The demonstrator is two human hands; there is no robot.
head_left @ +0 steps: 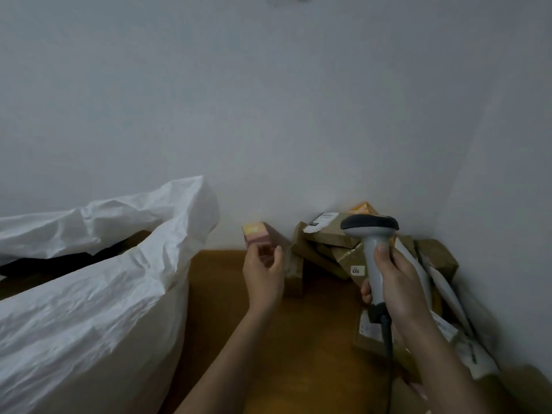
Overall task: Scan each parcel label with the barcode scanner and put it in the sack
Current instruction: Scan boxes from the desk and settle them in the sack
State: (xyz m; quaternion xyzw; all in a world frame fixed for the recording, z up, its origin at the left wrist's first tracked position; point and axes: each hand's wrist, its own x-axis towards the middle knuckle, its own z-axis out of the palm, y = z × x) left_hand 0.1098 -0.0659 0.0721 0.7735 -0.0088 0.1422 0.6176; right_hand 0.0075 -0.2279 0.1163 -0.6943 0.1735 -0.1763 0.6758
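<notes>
my left hand (263,271) pinches a small pink box (255,233), right hand (394,282) grips the scanner (370,231); sack (89,279) part filled, i judge, parcel pile (328,243) left.

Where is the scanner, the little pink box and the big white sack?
barcode scanner (370,227): head view, on its dark head.
little pink box (255,233): head view, on its front face.
white sack (98,309): head view, on its crinkled side.
</notes>
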